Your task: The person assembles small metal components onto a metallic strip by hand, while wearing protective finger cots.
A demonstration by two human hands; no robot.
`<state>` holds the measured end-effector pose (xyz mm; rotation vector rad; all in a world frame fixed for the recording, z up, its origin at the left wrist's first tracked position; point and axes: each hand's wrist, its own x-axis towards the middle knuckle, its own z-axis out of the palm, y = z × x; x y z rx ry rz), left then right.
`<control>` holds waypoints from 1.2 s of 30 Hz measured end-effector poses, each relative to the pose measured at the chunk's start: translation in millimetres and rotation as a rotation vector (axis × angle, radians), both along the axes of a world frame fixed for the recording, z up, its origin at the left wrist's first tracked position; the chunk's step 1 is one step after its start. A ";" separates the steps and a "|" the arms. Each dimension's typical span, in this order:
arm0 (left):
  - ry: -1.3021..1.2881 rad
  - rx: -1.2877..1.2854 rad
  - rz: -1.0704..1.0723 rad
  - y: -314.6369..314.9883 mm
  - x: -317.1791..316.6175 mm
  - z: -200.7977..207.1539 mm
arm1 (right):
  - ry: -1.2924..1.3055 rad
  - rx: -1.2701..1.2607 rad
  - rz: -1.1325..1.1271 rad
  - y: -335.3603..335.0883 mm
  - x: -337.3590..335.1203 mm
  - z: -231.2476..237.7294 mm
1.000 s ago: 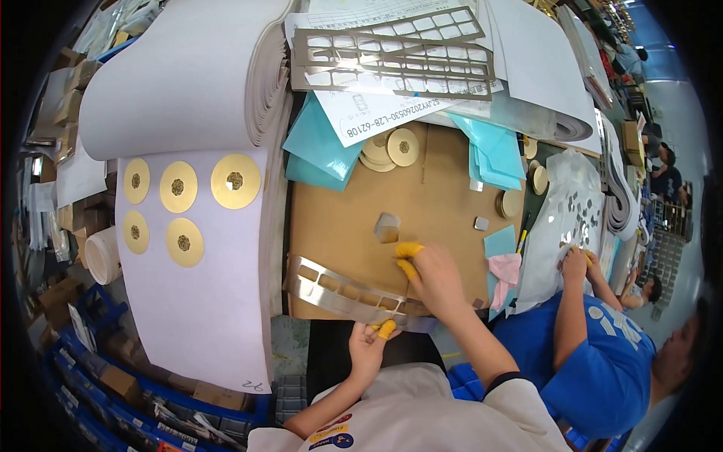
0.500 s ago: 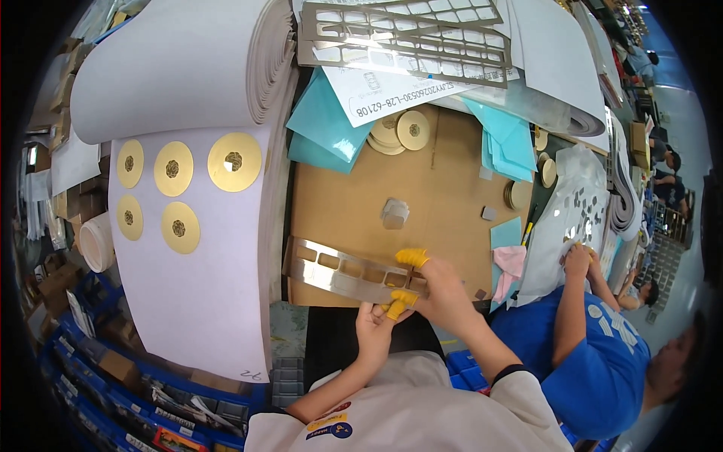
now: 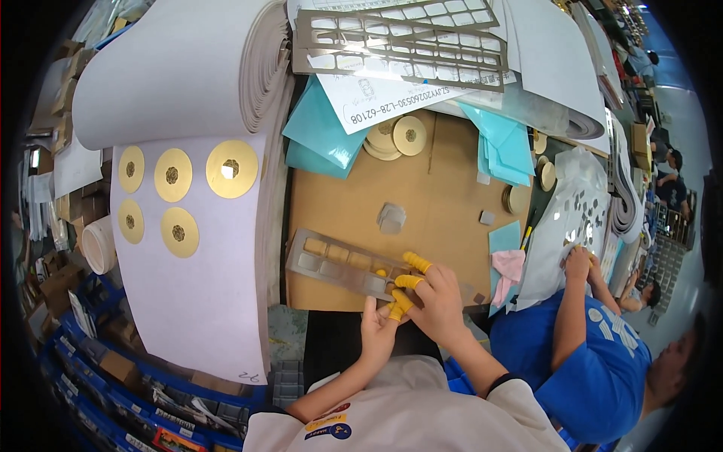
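Observation:
A thin metal frame strip (image 3: 343, 263) with rectangular cut-outs slants over the cardboard near its front edge. My left hand (image 3: 378, 335) grips the strip's right end from below, its thumb at the near edge. A yellow finger cot shows through one of the cut-outs. My right hand (image 3: 439, 303), wearing yellow finger cots on thumb and fingers, closes on the same end of the strip. Whether a small loose piece is between its fingertips is hidden. Beyond the strip lies a small pile of grey metal plates (image 3: 392, 218).
Gold discs (image 3: 231, 169) lie on white paper at left. More discs (image 3: 409, 136), teal sheets (image 3: 324, 128) and stacked metal frames (image 3: 399, 45) are at the back. A pink cloth (image 3: 507, 265) lies at right, beside a co-worker in blue (image 3: 580, 361) handling small pieces.
The strip has tilted, showing its face and cut-outs differently, and its left end has risen slightly. My right hand's fingers have shifted a little toward me and bent more.

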<state>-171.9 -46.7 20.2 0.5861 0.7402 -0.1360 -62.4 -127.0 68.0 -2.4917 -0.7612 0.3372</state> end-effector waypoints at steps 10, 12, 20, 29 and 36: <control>-0.030 0.035 0.001 -4.5 3.6 2.0 | 0.019 0.094 -0.131 -8.8 -3.4 -8.3; -0.036 0.029 -0.002 -4.1 1.8 -1.0 | -0.005 0.095 -0.060 -8.7 -2.5 -8.6; -0.063 0.054 0.001 1.4 4.4 0.6 | 0.056 0.120 -0.118 -1.8 3.5 -9.4; -0.029 -0.010 0.060 15.1 16.5 8.7 | 0.208 0.306 -0.263 4.7 12.7 -13.8; -0.036 0.017 0.045 10.7 4.4 -9.3 | 0.013 0.124 -0.174 23.2 53.1 -35.4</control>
